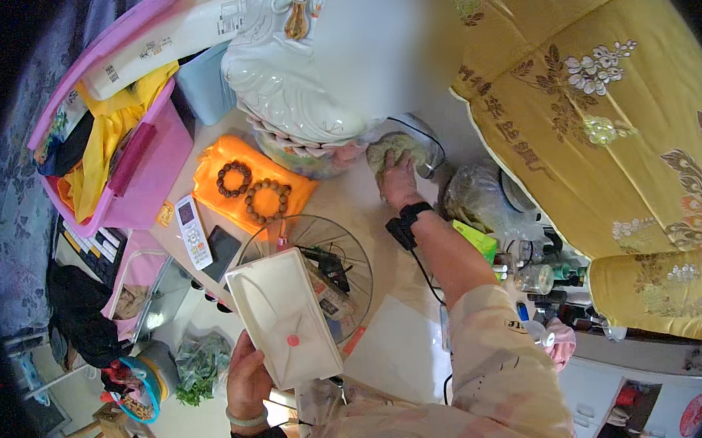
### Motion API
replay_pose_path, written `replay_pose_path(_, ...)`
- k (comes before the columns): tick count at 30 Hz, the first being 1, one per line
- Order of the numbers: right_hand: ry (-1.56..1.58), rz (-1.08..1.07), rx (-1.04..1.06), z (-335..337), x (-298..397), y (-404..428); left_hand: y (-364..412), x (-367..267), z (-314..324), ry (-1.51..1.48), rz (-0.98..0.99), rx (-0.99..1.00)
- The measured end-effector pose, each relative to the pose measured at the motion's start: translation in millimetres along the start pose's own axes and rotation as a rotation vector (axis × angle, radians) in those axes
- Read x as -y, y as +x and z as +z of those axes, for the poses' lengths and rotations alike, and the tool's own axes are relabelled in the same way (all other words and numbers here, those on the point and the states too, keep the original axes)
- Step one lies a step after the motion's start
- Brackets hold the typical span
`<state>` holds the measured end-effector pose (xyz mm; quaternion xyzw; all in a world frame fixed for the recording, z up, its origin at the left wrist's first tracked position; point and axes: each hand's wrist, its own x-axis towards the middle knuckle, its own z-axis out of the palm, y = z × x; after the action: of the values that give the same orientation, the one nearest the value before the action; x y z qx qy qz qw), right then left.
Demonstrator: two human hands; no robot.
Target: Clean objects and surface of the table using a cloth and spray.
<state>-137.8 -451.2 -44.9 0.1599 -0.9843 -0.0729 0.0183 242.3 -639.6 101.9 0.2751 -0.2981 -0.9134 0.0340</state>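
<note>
My left hand (249,372) grips the near left edge of a cream, shallow rectangular box (281,309) with a red round mark inside. The box is tilted above a round transparent bowl (360,261) that holds a black cable and small packets. My right hand (398,179) presses on a crumpled greenish cloth (398,151) on the tabletop. Just left of that cloth stands a large glossy white ceramic statue (294,101) with a coloured base; a blurred patch hides part of it. Black bands with a cable are on my wrists.
On an orange cloth bundle (221,194) lie two beaded bracelets (268,220). Beside it are a white remote control (193,233) and a dark phone (224,255). A pink basket (166,152) stands left; a gold embroidered cloth (534,127) hangs right, above jars (535,279).
</note>
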Motion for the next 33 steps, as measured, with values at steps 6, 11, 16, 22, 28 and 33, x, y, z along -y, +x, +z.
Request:
replay_pose_path(6,0.277,-0.188,-0.055,10.8,-14.6,63.3,8.2,3.9,-0.2,0.036,-0.031,-0.041)
replay_pose_path(11,0.172,-0.105,-0.001,-6.0,-2.1,76.9,10.6,2.5,-0.8,0.027,-0.023,-0.06)
replay_pose_path(16,-0.011,0.035,0.137,-12.5,-29.3,59.0,18.3,-3.2,10.9,0.019,-0.021,-0.009)
replay_pose_path(22,-0.114,0.178,0.232,-1.3,-40.1,39.2,12.8,-9.1,0.4,0.045,-0.017,0.016)
replay_pose_path(28,0.003,0.259,0.355,-42.2,-6.4,1.3,-10.4,-14.8,-14.7,0.014,0.003,0.0)
replay_pose_path(33,-0.152,0.054,0.505,-29.2,-26.3,-28.4,-15.1,-19.4,-6.5,0.002,-0.005,0.04)
